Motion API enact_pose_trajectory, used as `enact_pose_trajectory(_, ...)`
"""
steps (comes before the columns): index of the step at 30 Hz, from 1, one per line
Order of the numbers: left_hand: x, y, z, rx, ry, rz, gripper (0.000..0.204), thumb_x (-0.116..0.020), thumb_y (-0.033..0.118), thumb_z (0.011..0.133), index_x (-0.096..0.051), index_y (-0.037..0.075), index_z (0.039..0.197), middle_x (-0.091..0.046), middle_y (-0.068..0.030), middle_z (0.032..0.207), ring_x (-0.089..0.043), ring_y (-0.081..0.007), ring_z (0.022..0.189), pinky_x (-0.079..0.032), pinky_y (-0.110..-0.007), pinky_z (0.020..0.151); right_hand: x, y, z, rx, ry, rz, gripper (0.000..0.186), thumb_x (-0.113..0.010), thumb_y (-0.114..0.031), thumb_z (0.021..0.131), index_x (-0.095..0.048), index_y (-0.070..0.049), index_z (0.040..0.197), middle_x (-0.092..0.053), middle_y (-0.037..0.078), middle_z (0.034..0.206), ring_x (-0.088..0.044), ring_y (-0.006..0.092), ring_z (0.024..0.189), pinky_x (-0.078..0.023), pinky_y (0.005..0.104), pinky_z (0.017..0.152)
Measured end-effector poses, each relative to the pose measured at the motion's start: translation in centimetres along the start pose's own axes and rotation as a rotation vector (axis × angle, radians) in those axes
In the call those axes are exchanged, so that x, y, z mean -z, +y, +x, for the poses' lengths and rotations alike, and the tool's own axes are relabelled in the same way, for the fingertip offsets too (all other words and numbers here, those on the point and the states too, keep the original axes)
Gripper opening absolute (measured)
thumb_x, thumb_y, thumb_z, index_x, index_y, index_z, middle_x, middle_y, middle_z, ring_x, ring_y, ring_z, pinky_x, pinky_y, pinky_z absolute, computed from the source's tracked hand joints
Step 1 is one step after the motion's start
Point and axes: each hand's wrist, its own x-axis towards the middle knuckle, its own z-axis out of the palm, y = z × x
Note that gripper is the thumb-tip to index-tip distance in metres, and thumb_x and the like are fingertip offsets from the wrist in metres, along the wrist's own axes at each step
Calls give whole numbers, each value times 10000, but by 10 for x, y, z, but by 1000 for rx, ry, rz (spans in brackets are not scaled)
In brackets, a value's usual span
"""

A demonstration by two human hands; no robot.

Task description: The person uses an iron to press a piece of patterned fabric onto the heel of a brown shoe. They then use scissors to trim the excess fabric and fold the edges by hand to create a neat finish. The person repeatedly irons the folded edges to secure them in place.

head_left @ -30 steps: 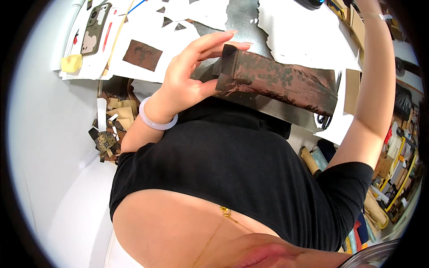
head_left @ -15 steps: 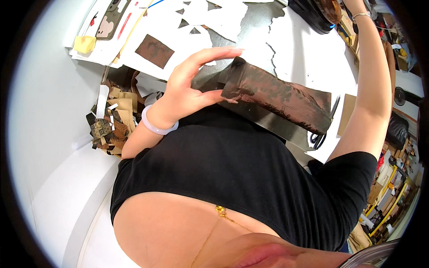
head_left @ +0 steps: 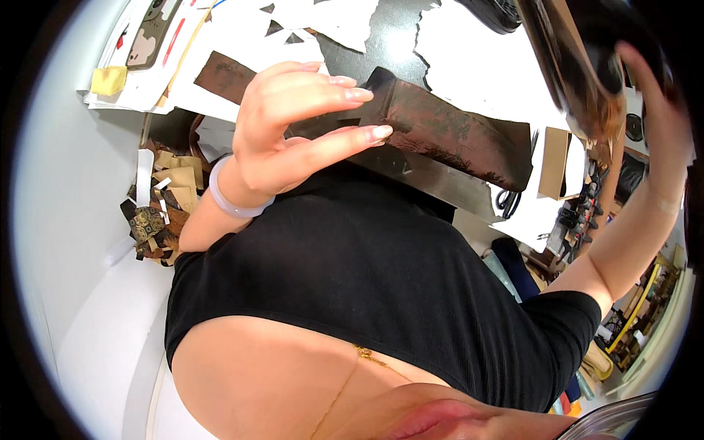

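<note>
A dark brown mottled leather piece [head_left: 458,132], box-like and folded, lies lengthwise at the near edge of the table. My left hand [head_left: 297,121] is at its left end, fingers stretched out and apart. The thumb tip overlaps the leather's edge, and I see no grip on it. At the far right my right hand [head_left: 653,110], smeared by motion, is raised around a large glossy brown-and-black object [head_left: 565,66]. Its kind is unclear, and the hand hides part of it. A flat brown leather piece [head_left: 224,75] lies beyond my left hand.
White paper sheets [head_left: 469,59] with torn edges cover much of the grey tabletop. A phone [head_left: 152,37] and yellow block [head_left: 108,81] are at the far left. A black device [head_left: 493,13] stands at the back. Leather scraps [head_left: 150,220] pile up below left; black loops [head_left: 507,202] lie near the leather.
My right hand has brought the glossy object from the back right of the table toward me. My left hand's fingers no longer span the leather's end. The view has shifted slightly.
</note>
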Motion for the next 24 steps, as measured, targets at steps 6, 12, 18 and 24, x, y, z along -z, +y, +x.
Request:
enact_pose_trajectory(6, -1, -7, -7, 13, -25, -115, 257, -806, 108, 772, -788, 103, 1028, -689, -82, 1112, -713, -258, 994, -580, -389, 850, 36, -128, -48, -69, 23, 482, 815, -865, -299, 752, -548, 99, 1389, -678, 193, 1270, -670, 284, 1163, -517, 367, 1032)
enact_pose_trajectory(12, -9, -9, -12, 41, -33, -261, 272, -808, 14, 767, -776, 35, 1037, -670, -115, 1135, -721, -308, 1027, -591, -430, 919, 39, -185, -66, -211, 119, 390, 842, -897, -283, 560, -637, 102, 1262, -723, 208, 1159, -720, 295, 1055, -579, 354, 938)
enact_pose_trajectory(18, -6, -8, -18, 66, -32, -295, 281, -817, -15, 760, -766, 6, 1035, -674, -126, 1130, -720, -349, 1054, -590, -461, 959, 28, -217, -52, -340, 211, 359, 790, -889, -222, 499, -682, 82, 1198, -742, 195, 1098, -735, 289, 1011, -602, 339, 897)
enact_pose_trajectory(24, -12, -16, -17, -21, -1, -286, 287, -816, 49, 754, -774, 0, 1033, -674, -131, 1064, -733, -283, 947, -631, -377, 856, 26, -212, -47, -288, 201, 440, 781, -885, -218, 497, -686, 81, 1190, -743, 198, 1092, -738, 300, 1001, -608, 347, 902)
